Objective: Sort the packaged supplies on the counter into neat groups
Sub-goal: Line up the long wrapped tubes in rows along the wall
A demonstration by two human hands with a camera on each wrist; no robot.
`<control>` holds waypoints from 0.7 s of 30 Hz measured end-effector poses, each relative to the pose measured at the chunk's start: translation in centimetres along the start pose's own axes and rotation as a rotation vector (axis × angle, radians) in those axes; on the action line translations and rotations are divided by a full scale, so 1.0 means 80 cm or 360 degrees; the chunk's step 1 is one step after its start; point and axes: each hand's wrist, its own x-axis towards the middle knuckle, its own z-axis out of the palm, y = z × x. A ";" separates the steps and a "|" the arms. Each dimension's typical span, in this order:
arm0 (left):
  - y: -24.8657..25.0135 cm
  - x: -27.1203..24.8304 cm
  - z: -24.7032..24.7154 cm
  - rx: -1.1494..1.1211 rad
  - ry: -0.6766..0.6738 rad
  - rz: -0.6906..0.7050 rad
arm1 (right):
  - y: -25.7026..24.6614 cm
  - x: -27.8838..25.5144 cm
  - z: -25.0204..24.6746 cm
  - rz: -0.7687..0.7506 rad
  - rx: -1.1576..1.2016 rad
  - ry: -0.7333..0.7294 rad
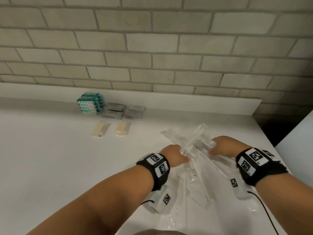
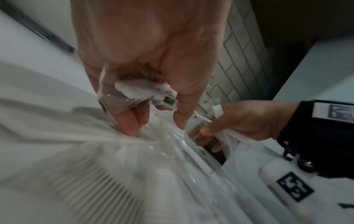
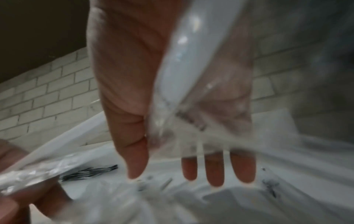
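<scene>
A loose pile of clear plastic packets (image 1: 199, 170) with long white items inside lies on the white counter (image 1: 50, 158) in front of me. My left hand (image 1: 176, 155) grips several of these packets at their far ends, thumb and fingers pinching the film (image 2: 141, 92). A packaged white comb (image 2: 91, 174) shows blurred below it. My right hand (image 1: 221, 146) holds other packets from the right, with film (image 3: 191, 78) lying across its palm between thumb and fingers. One wrapped stick (image 1: 194, 138) points up and away between both hands.
Against the brick wall stands a stack of teal packets (image 1: 89, 103), with two piles of grey sachets (image 1: 115, 111) beside it. Two cream-coloured packs (image 1: 100, 129) lie in front of them. The counter's right edge (image 1: 269, 138) drops off into a dark gap.
</scene>
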 end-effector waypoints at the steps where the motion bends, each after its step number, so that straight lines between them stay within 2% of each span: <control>1: 0.009 0.002 0.005 -0.0054 -0.0009 0.0013 | 0.000 0.001 -0.002 -0.0025 0.0027 0.0038; 4: 0.014 0.000 0.009 -0.0309 0.0092 0.0009 | -0.019 0.005 0.003 -0.0118 0.0114 0.0111; 7: -0.015 -0.006 -0.008 -0.0722 0.0249 -0.0107 | -0.054 0.022 0.016 -0.0253 0.0129 0.0131; 11: -0.071 -0.015 -0.045 -0.1093 0.0378 -0.0307 | -0.108 0.048 0.041 -0.0458 -0.0178 0.0039; 15: -0.103 -0.025 -0.074 -0.1081 0.0367 -0.0305 | -0.118 0.057 0.038 -0.0481 -0.0389 0.0024; 19: -0.108 -0.022 -0.091 -0.1068 0.0347 -0.0251 | -0.097 0.059 0.009 -0.0400 -0.0628 -0.0123; 21: -0.106 -0.017 -0.098 -0.1146 0.0337 -0.0213 | -0.106 0.060 -0.015 -0.0374 -0.0535 -0.0051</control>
